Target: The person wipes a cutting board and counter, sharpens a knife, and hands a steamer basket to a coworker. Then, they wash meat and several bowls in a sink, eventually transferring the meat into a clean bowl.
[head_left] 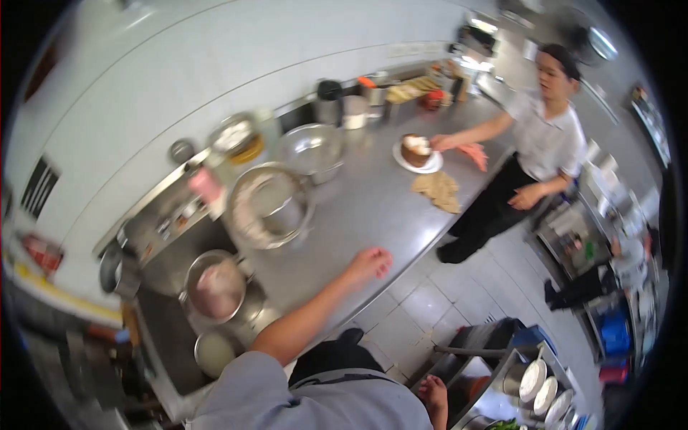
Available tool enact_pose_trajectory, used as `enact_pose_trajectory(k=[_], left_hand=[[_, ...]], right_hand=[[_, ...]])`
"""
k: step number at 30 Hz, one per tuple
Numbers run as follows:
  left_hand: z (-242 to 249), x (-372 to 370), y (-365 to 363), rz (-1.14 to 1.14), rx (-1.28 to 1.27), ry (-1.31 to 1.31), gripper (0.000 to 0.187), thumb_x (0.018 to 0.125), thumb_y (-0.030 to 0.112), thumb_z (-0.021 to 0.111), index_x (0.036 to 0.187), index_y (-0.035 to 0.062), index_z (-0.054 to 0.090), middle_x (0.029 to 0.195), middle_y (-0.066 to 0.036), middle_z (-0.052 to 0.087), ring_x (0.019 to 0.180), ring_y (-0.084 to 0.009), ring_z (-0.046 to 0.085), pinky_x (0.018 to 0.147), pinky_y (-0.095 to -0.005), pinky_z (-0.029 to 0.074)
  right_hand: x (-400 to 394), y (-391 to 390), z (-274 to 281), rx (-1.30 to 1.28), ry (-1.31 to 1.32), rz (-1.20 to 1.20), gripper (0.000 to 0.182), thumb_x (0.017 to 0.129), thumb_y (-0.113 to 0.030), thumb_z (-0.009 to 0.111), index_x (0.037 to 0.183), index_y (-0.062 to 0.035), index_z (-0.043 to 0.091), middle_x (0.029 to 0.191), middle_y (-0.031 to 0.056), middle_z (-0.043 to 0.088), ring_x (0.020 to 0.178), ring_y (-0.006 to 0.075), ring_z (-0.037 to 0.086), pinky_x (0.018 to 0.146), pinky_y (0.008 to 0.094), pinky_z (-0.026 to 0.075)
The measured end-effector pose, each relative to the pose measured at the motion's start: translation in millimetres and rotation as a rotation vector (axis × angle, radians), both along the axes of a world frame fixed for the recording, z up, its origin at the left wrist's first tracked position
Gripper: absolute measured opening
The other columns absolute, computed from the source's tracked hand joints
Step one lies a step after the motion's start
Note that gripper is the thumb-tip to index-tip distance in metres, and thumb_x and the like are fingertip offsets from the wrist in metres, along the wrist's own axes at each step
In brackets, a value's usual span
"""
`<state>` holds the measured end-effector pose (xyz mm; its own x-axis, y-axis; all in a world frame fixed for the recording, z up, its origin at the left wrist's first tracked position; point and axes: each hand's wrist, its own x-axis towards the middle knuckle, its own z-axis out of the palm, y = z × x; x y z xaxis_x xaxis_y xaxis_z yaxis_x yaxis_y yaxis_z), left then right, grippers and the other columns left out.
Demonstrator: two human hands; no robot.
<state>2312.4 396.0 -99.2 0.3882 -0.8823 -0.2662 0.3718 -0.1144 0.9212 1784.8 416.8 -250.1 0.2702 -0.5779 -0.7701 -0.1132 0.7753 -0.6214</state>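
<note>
My left hand (371,264) is stretched out above the near part of the steel counter (358,208), its blurred fingers loosely bent and apart with nothing seen in them. Low beside my body, my right hand (433,393) has its fingers curled in, and no object shows in it. It is close to a rack holding several white-topped round containers (534,380). Left of my left hand, a large metal bowl (304,226) holds something pale. A second metal bowl (340,161) stands behind it.
Across the counter, a person (548,136) touches a brown, white-topped food (416,149) on a white plate (434,167). A tan cloth (437,190) lies nearby. At left, a sink (168,315) contains a pot of pinkish meat (218,287). Tiled floor (423,308) runs along the counter.
</note>
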Motion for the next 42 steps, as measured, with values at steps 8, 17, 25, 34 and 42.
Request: enact_pose_trajectory(k=[8,17,25,34,42], left_hand=[[17.5,-150.0,423.2,0.339,0.369,-0.013,0.019,0.103,0.026,0.061,0.099,0.0083,0.064,0.081,0.0,0.062,0.072,-0.0102,0.061,0.063,-0.0259,0.05],[28.2,-248.5,652.9,0.743,0.321,0.125,0.025,0.103,0.032,0.061,0.09,0.0107,0.062,0.076,0.001,0.06,0.071,-0.0091,0.059,0.06,-0.0253,0.048],[-8.2,-321.8,925.3,1.025,0.279,0.126,0.019,0.098,0.023,0.064,0.086,0.0091,0.059,0.078,0.001,0.057,0.072,-0.0102,0.059,0.061,-0.0277,0.049],[16.1,-411.8,1214.9,1.724,0.316,-0.12,0.017,0.097,0.012,0.06,0.113,0.0071,0.062,0.089,0.0,0.06,0.075,-0.0096,0.057,0.065,-0.0272,0.049],[-25.5,-529.8,1304.7,2.284,0.32,0.163,0.01,0.099,0.014,0.064,0.105,0.0056,0.063,0.078,-0.001,0.06,0.064,-0.0105,0.058,0.057,-0.0261,0.048]], right_hand=[[100.5,4.0,-55.7,-0.01,0.134,0.68,0.028,0.099,-0.027,0.066,0.121,-0.0106,0.057,0.091,0.0072,0.067,0.07,0.0226,0.068,0.057,0.0356,0.054],[221.8,227.5,22.7,-0.054,-0.066,1.319,0.037,0.099,-0.031,0.066,0.126,-0.006,0.059,0.091,0.0095,0.069,0.077,0.022,0.068,0.068,0.0361,0.057],[294.2,580.7,165.4,0.164,-0.398,2.137,0.032,0.104,-0.02,0.058,0.13,-0.0004,0.06,0.091,0.0066,0.067,0.082,0.0163,0.065,0.074,0.0302,0.054],[400.7,966.4,209.4,0.125,-0.564,2.116,0.05,0.11,-0.044,0.043,0.139,-0.0043,0.052,0.082,0.0035,0.064,0.063,0.0106,0.058,0.056,0.025,0.048],[550.6,1218.8,214.7,0.321,-0.776,1.755,0.041,0.107,-0.045,0.049,0.119,-0.0073,0.06,0.078,0.0021,0.062,0.06,0.012,0.054,0.055,0.0287,0.043]])
